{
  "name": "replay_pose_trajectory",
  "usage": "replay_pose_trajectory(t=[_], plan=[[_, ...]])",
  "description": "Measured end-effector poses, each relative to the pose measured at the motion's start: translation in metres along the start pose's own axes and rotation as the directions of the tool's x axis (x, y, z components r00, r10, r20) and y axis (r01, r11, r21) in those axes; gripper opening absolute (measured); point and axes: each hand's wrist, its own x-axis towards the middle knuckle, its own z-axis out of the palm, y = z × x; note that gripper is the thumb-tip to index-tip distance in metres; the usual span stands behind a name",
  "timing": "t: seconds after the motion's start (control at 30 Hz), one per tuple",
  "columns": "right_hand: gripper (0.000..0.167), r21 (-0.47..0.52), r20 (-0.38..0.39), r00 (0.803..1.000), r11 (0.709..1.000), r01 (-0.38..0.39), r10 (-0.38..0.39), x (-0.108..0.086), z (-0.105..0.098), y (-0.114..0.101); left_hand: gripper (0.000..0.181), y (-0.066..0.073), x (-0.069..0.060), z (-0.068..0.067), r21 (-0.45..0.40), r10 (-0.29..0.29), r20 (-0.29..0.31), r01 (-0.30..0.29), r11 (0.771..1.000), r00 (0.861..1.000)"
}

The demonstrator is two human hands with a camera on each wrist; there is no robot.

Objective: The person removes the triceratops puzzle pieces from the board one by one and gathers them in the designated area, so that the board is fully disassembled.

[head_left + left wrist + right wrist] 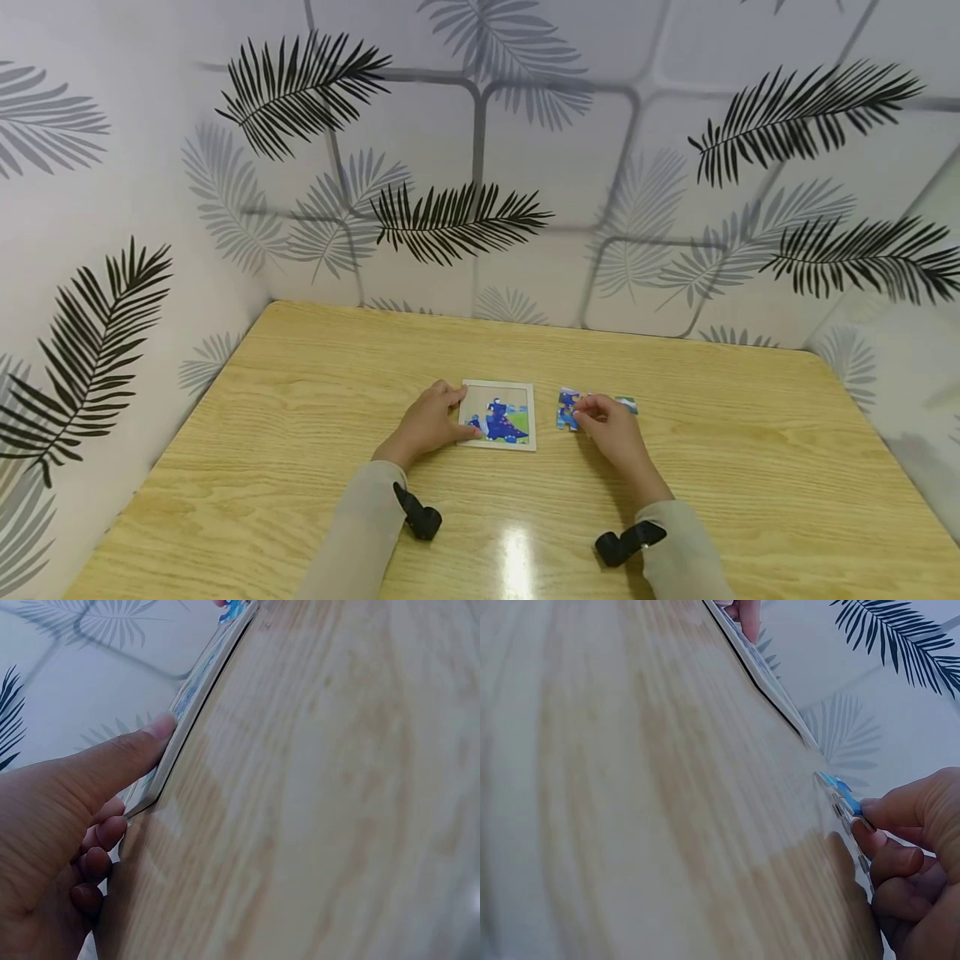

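Note:
A square jigsaw puzzle tray [534,417] with a pale rim lies flat on the table, partly filled with pieces that show a blue dinosaur on green. My left hand [427,423] grips its left side, the thumb on the lower left and the fingers at the upper left corner. In the left wrist view the thumb [139,746] presses on the rim. To the right of the tray, my right hand [617,433] pinches a blue puzzle piece [849,798] between thumb and forefinger. Loose puzzle pieces [567,403] lie under and around that hand, which partly hides them.
The wood-grain table [360,358] reaches back to a wall [525,275] with a leaf pattern. A green and white puzzle piece [627,403] lies just right of the right hand's fingers. Black wrist cameras [423,522] sit on both sleeves.

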Motion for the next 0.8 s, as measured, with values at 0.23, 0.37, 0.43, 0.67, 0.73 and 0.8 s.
replay_pose_trajectory(t=[0.23,0.37,0.43,0.67,0.73,0.8], plan=[[0.015,-0.006,0.003,1.000,1.000,-0.027,0.027,0.0002,-0.0003,0.0006,0.083,0.0007,-0.0007,-0.0004,-0.008,-0.004,-0.002,0.004,1.000,1.000],[0.017,-0.007,-0.001,0.999,0.999,-0.046,0.046,-0.0003,-0.0009,-0.0007,0.083,0.0008,-0.0009,-0.0006,-0.007,-0.003,-0.004,0.003,1.000,1.000],[0.017,-0.002,-0.003,0.999,0.999,-0.054,0.054,-0.0003,-0.0011,-0.0010,0.083,0.0012,-0.0012,-0.0009,-0.008,-0.002,-0.005,0.002,1.000,1.000],[0.018,0.006,-0.006,0.997,0.997,-0.081,0.081,-0.0005,-0.0018,-0.0007,0.083,0.0016,-0.0007,-0.0009,0.003,0.002,-0.010,-0.002,1.000,1.000],[0.018,0.013,-0.005,0.996,0.996,-0.086,0.086,-0.0005,-0.0021,-0.0010,0.083,0.0015,-0.0007,-0.0009,0.004,0.002,-0.009,-0.002,1.000,1.000],[0.018,0.024,-0.006,0.996,0.996,-0.087,0.088,-0.0007,-0.0024,-0.0022,0.083,0.0015,-0.0007,-0.0010,0.005,0.002,-0.007,-0.002,1.000,1.000]])
